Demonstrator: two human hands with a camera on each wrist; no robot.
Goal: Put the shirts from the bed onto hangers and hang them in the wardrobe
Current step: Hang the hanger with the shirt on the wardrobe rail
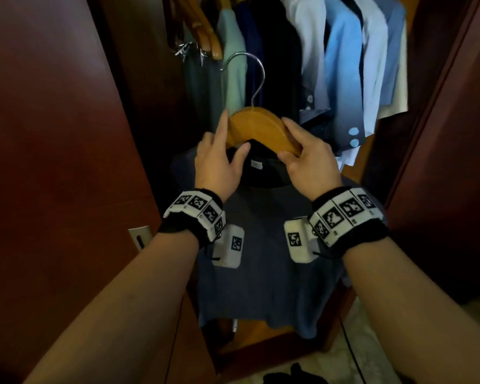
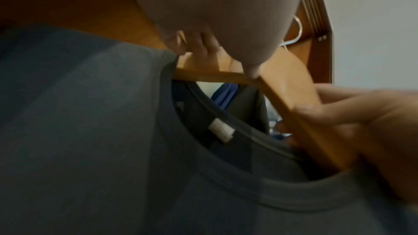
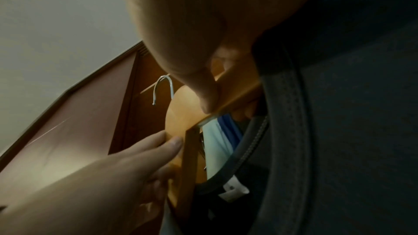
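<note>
In the head view, both hands meet at the centre of the frame on a wooden hanger [image 1: 257, 128] whose metal hook [image 1: 250, 76] rises toward the upper middle. The left hand [image 1: 218, 162] has its thumb under the hanger's left arm and its fingers up along the front; the right hand [image 1: 308, 159] pinches the right arm between thumb and fingers. A grey-blue T-shirt [image 1: 263, 273] hangs below them, filling the lower centre, with its dark collar [image 1: 263, 173] just under the hanger. Hung shirts [image 1: 341, 67] fill the open wardrobe across the top, between dark red doors [image 1: 53, 134].

The left wrist view shows the T-shirt [image 2: 90, 140] across the lower left, the hanger [image 2: 294, 113] poking out of its neck opening, and the right hand [image 2: 361, 113] gripping it at the right edge.

In the right wrist view, blurred and dim, the left hand [image 3: 126, 165] seems to clasp the hanger [image 3: 181, 113] at lower left; the collar [image 3: 287, 131] runs down the right.
</note>
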